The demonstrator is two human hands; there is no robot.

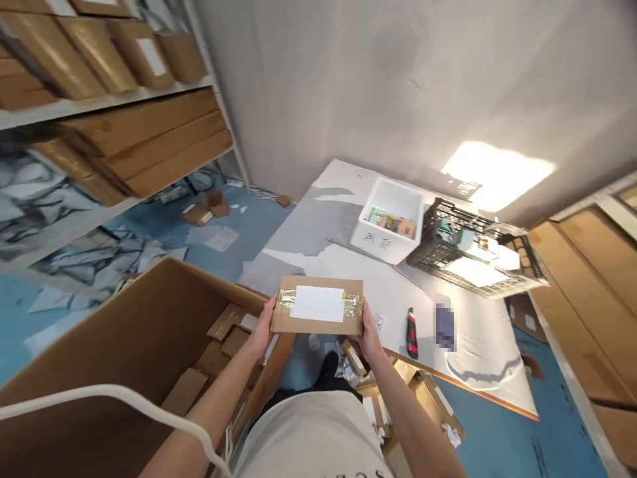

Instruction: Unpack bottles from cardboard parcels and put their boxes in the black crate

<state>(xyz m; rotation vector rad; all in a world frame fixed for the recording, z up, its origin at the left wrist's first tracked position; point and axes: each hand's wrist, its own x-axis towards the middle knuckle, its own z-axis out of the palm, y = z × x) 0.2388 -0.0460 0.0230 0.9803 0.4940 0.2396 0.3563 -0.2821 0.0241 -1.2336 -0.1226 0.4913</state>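
Fingers closed on both ends, a person's left hand (261,330) and right hand (369,334) hold a taped cardboard box (318,326) in front of the torso.

The box bears a blank-looking white label (317,303) face up, glossy tape at either side; the fingertips beneath are hidden. To the left gapes a large open carton (124,318), smaller boxes (223,348) lying inside. To the right, on a white table (388,292), a red-and-black utility knife (412,335) rests beside a pixelated object (444,326); beyond them stand a hand-lettered white bin (365,240) and a tilted black crate (428,257), both holding small goods.
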